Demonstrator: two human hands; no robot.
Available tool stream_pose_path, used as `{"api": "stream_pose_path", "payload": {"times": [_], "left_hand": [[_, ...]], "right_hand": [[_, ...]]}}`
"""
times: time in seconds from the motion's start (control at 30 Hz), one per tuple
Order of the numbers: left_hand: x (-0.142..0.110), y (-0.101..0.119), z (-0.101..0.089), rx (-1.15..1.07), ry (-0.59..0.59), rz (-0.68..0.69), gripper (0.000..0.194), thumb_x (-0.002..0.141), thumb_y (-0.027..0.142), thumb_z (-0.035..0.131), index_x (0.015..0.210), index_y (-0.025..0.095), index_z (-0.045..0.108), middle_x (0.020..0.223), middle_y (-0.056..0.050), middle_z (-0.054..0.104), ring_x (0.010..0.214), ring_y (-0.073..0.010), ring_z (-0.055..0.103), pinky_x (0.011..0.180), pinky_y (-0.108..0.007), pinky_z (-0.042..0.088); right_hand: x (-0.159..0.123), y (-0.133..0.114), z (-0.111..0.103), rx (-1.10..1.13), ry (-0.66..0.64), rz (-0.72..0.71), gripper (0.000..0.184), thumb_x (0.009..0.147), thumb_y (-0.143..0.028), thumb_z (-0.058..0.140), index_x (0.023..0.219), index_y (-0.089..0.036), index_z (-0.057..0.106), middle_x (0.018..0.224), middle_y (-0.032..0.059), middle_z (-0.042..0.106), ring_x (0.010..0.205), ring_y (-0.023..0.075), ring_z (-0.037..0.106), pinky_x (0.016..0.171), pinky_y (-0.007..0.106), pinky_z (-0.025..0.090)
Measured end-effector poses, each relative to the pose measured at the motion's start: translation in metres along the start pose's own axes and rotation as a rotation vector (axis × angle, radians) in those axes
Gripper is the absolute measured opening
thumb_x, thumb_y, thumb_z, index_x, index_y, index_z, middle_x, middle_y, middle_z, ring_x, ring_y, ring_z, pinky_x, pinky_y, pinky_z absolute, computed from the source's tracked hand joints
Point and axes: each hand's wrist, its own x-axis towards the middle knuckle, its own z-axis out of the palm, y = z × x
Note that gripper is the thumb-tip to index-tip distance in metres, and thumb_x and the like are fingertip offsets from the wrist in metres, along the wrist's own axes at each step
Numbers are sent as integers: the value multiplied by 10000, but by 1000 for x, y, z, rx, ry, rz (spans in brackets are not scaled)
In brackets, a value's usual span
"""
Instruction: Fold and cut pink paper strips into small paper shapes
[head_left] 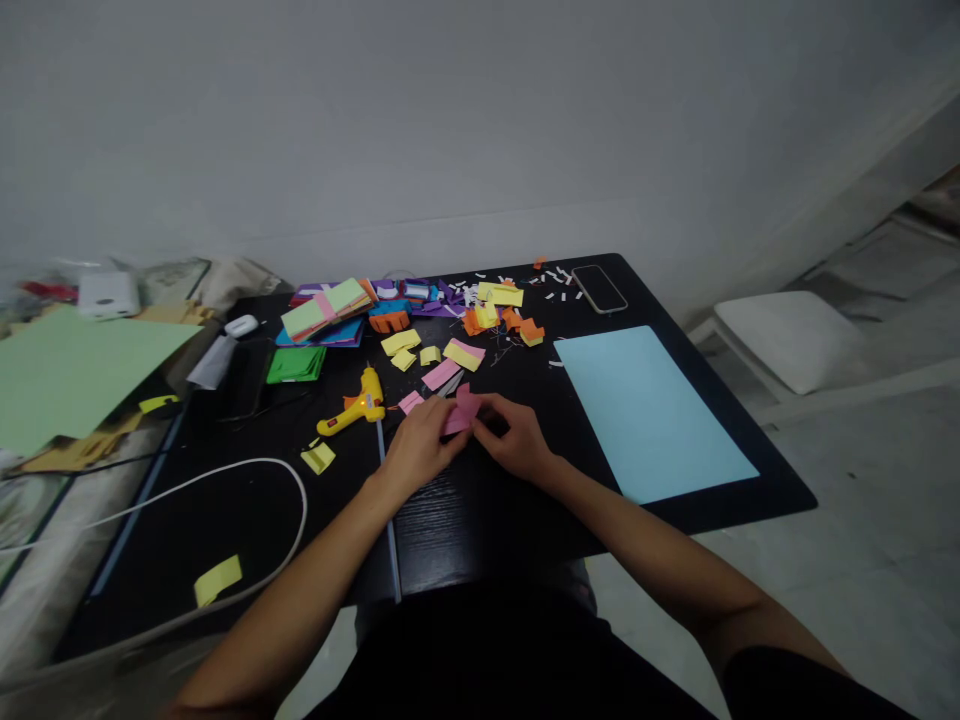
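Observation:
Both my hands meet over the middle of a black table (465, 520). My left hand (420, 445) and my right hand (517, 440) pinch a small folded pink paper piece (463, 408) between their fingertips, just above the tabletop. A yellow hot glue gun (352, 408) lies to the left of my left hand, its white cord (225, 480) looping toward the front left. Folded yellow and pink paper bits (450, 358) lie just beyond my hands.
A light blue sheet (652, 410) covers the table's right side. A phone (598, 288) lies at the far edge. Stacks of coloured paper (330, 312) and scraps crowd the back. A large green sheet (67, 370) rests at left; a white cushion (787, 335) lies on the floor at right.

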Motion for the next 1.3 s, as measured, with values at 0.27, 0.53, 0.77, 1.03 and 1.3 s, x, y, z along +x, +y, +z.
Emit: {"api": "stream_pose_path", "payload": {"times": [0.27, 0.53, 0.77, 1.03, 1.3], "left_hand": [[0, 6, -1, 30, -22, -10, 290, 898, 285, 658, 1159, 188, 574, 996, -82, 657, 930, -259, 651, 804, -384, 525], [1, 13, -2, 16, -62, -19, 313, 876, 244, 654, 1175, 193, 577, 996, -77, 651, 927, -260, 643, 809, -389, 526], [0, 12, -1, 22, -59, -21, 330, 876, 244, 655, 1190, 188, 570, 1008, -82, 653, 948, -266, 646, 822, -395, 531], [0, 12, -2, -1, -58, -22, 321, 878, 250, 651, 1185, 194, 575, 1014, -80, 660, 949, -263, 649, 824, -394, 530], [0, 12, -2, -18, -56, -24, 316, 879, 258, 656, 1179, 198, 579, 987, -69, 650, 935, -254, 648, 816, -383, 528]], "right_hand": [[1, 1, 1, -23, 12, 16, 185, 848, -239, 632, 1025, -214, 678, 895, 41, 718, 775, 195, 658, 736, 319, 513], [3, -2, 1, -67, 23, 15, 127, 853, -265, 625, 961, -206, 657, 884, 40, 685, 752, 183, 605, 719, 304, 484], [3, -2, 0, -94, 39, 11, 56, 855, -258, 629, 880, -209, 621, 826, 38, 645, 744, 189, 575, 713, 316, 458], [3, -2, 0, -87, 37, 37, 56, 842, -255, 631, 833, -217, 591, 766, 6, 601, 703, 167, 547, 669, 292, 432], [5, -3, -1, -79, 31, 86, 89, 821, -269, 656, 816, -215, 586, 732, -8, 591, 668, 160, 532, 651, 287, 420]]}}
